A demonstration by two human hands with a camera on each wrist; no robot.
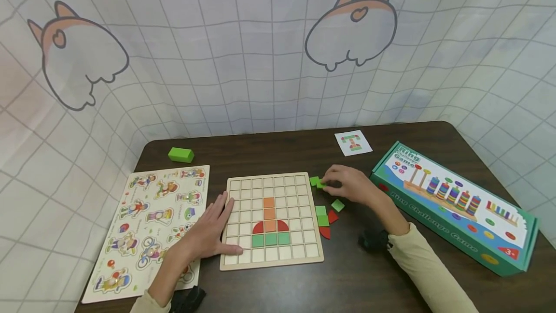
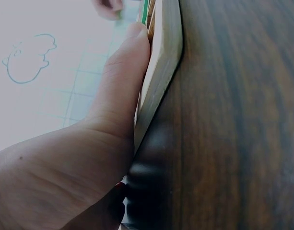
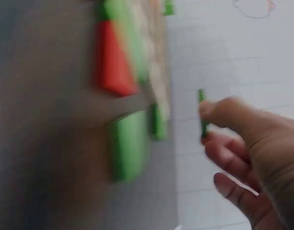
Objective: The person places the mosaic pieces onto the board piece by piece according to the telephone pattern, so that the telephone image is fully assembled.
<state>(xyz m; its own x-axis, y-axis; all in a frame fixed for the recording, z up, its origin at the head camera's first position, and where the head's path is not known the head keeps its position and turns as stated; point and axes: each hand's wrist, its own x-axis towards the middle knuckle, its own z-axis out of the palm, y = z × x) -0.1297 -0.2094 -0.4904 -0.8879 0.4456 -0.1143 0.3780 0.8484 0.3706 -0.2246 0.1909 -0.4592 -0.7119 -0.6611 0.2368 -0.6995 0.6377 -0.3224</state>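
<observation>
A wooden grid board [image 1: 271, 220] lies on the dark table, with orange, red and green tiles set in its lower middle. My left hand [image 1: 214, 229] rests flat with straight fingers on the board's left edge [image 2: 161, 72]. My right hand [image 1: 347, 185] is just right of the board's top corner and pinches a green square tile [image 1: 319, 182] between thumb and fingers; the tile [image 3: 203, 112] shows edge-on and blurred in the right wrist view. Loose green tiles [image 1: 322, 216] and red tiles [image 1: 332, 216] lie beside the board.
A character peg puzzle [image 1: 154, 226] lies left of the board. A green block [image 1: 180, 154] sits at the back left. A small pattern card [image 1: 354, 142] lies at the back, and a green ring game box [image 1: 456, 205] fills the right side. A patterned curtain hangs behind.
</observation>
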